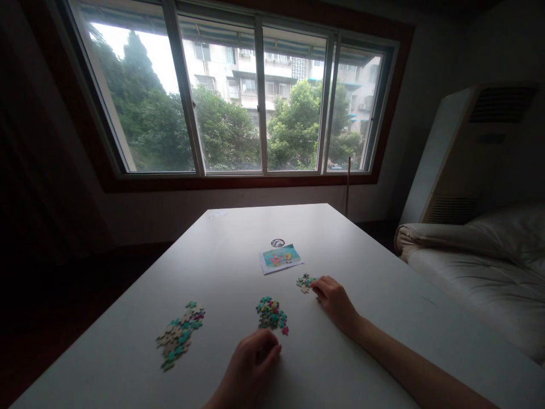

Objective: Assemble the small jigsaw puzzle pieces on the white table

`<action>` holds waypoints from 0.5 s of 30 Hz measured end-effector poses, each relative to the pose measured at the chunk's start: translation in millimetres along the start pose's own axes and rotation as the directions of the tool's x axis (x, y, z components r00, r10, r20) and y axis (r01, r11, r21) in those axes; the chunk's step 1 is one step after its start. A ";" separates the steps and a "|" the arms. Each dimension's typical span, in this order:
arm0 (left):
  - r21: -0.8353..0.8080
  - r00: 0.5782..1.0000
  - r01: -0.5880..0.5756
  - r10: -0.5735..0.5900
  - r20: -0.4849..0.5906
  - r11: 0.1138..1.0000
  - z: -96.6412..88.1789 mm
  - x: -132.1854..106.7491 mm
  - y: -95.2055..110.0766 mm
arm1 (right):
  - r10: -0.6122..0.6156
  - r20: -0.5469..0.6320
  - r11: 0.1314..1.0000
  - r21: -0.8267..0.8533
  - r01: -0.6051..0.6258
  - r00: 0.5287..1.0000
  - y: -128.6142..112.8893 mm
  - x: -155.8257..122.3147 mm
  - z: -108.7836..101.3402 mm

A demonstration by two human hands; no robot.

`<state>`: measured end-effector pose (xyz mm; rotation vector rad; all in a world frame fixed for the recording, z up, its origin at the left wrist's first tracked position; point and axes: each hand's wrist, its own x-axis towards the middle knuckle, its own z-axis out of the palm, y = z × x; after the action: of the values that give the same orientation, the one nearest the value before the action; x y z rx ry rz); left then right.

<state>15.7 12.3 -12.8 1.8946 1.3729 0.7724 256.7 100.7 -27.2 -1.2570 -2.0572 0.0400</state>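
My left hand [254, 359] rests on the white table [340, 363], fingers loosely curled, with a gap between thumb and fingers and nothing visible in it. Just beyond it lies a heap of small colourful jigsaw puzzle pieces [269, 311], mostly green, teal and yellow, with a pink one at its near edge. Farther right, my right hand [334, 298] has its fingertips pinched on a puzzle piece at the edge of a smaller pile [304, 282]; the fingers partly hide that piece. A wider spread of green and bare-backed pieces [179, 335] lies to the left.
Beyond the piles lies a picture sheet [281, 259] with cartoon figures, and behind it a small round dark-rimmed item [277, 242]. A sofa [468, 272] stands along the right side. Windows [255, 102] fill the wall ahead, with a tall air conditioner [460, 153] to the right.
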 end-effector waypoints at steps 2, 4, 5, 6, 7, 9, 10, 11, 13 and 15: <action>-0.002 1.000 0.002 -0.002 0.001 1.000 -0.2 0.2 -0.1 | -0.001 -0.008 1.000 0.001 0.001 1.000 -0.2 0.2 -0.2; -0.006 1.000 0.005 -0.005 0.003 1.000 -0.6 0.2 0.1 | -0.004 -0.016 1.000 0.002 0.005 1.000 -0.4 0.2 -0.2; -0.006 1.000 0.006 -0.006 0.003 1.000 -0.8 0.1 0.3 | -0.006 -0.020 1.000 0.009 0.006 1.000 -0.5 0.1 -0.3; -0.003 1.000 0.006 -0.006 0.003 1.000 -1.0 0.0 0.6 | -0.006 -0.021 1.000 0.019 0.006 1.000 -0.7 0.1 -0.5; 0.002 1.000 0.005 -0.005 0.005 1.000 -1.1 -0.2 1.0 | -0.004 -0.020 0.999 0.032 0.005 1.000 -1.0 0.1 -0.7; 0.009 1.000 0.003 -0.003 0.010 1.000 -1.1 -0.8 1.7 | 0.005 -0.014 0.999 0.052 -0.004 1.000 -2.0 0.0 -1.4; 0.008 1.000 0.003 -0.003 0.009 1.000 -0.9 -1.1 1.9 | 0.012 -0.011 0.998 0.056 -0.011 1.000 -2.5 0.0 -1.9; 0.004 1.000 0.001 -0.001 0.009 1.000 -0.7 -1.2 2.0 | 0.017 -0.009 0.998 0.056 -0.017 1.000 -3.0 0.1 -2.3; -0.003 1.000 0.000 0.000 0.003 1.000 -0.3 -1.2 1.8 | 0.024 -0.008 0.998 0.057 -0.024 1.000 -3.9 0.1 -3.0; -0.008 1.000 -0.001 0.001 -0.003 1.000 -0.2 -0.8 1.5 | 0.022 -0.007 0.998 0.057 -0.021 1.000 -4.2 0.1 -3.1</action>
<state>16.1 11.2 -11.6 1.8888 1.3684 0.7806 255.2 97.6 -23.3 -1.2426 -2.0222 0.1028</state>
